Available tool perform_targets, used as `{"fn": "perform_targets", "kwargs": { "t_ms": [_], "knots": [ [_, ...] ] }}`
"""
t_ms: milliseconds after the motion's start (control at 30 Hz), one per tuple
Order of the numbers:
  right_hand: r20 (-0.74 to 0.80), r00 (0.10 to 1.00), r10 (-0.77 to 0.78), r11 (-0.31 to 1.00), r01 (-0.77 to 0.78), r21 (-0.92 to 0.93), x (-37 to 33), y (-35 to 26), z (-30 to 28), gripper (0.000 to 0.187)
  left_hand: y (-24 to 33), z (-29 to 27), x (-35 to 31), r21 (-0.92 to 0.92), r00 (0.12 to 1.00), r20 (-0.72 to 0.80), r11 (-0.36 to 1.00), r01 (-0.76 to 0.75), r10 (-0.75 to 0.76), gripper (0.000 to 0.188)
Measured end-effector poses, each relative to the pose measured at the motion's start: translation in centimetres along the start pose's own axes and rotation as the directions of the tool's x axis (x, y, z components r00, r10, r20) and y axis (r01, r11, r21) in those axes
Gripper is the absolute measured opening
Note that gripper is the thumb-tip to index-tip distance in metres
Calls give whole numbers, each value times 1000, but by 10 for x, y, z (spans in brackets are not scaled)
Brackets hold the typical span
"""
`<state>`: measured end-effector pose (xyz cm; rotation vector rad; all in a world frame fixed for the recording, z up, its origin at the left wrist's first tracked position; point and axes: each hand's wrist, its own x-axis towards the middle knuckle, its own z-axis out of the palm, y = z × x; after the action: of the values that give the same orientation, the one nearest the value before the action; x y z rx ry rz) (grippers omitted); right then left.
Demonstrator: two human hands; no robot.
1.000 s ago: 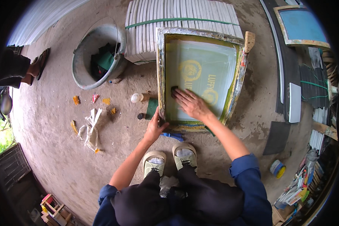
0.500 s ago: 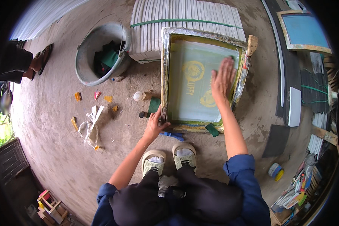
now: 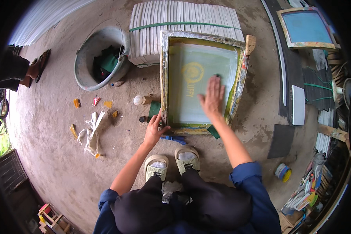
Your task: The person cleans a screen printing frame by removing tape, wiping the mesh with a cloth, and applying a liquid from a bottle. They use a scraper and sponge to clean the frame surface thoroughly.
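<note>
A screen printing frame with a worn, paint-stained wooden border lies in front of me, its near end close to my feet. Its pale mesh carries a yellow round motif with lettering. My right hand lies flat on the mesh with fingers stretched out; a small dark thing shows at its fingertips, too blurred to name. At the near left corner, my left hand grips the border, thumb over the near edge. Beside it are a green cloth piece and a blue tool. Another green scrap hangs at the near edge.
Behind the frame sits a strapped stack of white slabs, with a grey bucket holding dark cloths to its left. A white-capped bottle and plastic bag lie leftward. Another person's foot is far left; a blue-meshed screen far right.
My right hand has slid left and slightly nearer across the mesh, and now lies over the area of the lower yellow motif. My left hand stays at the corner. The whole view has shifted slightly.
</note>
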<state>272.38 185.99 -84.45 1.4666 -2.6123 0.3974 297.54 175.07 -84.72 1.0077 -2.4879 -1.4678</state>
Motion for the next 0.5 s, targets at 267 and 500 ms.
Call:
{"fn": "perform_targets", "kwargs": {
  "t_ms": [267, 500],
  "knots": [
    [271, 931, -244, 969, 246, 25, -49, -14, -27, 57, -16, -8, -4, -60, 999, 6, 997, -49, 49, 73],
    [76, 994, -84, 986, 72, 149, -55, -33, -63, 40, -27, -22, -30, -132, 999, -33, 991, -37, 33, 37]
  ]
}}
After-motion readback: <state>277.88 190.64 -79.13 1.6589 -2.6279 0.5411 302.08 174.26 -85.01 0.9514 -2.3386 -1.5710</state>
